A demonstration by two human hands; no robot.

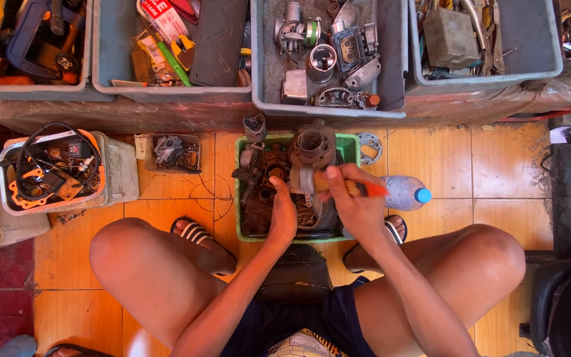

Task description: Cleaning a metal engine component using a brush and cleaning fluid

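Seated over a green tub (351,142) on the tiled floor, a person's right hand (358,201) grips an orange-handled brush (338,185) against a still-grimy engine cylinder (312,149), left hand (282,211) clasping the engine parts (259,205) beneath.

Four grey bins (328,109) line the top of the frame. One green tray (239,192), one paintbrush (342,185), one plastic bottle (404,193), two hands (358,205), two sandals (196,233).

One head-worn camera looks steeply down from above the seated person; it faces the orange tiled floor (497,165) ahead, close over knees and lap.
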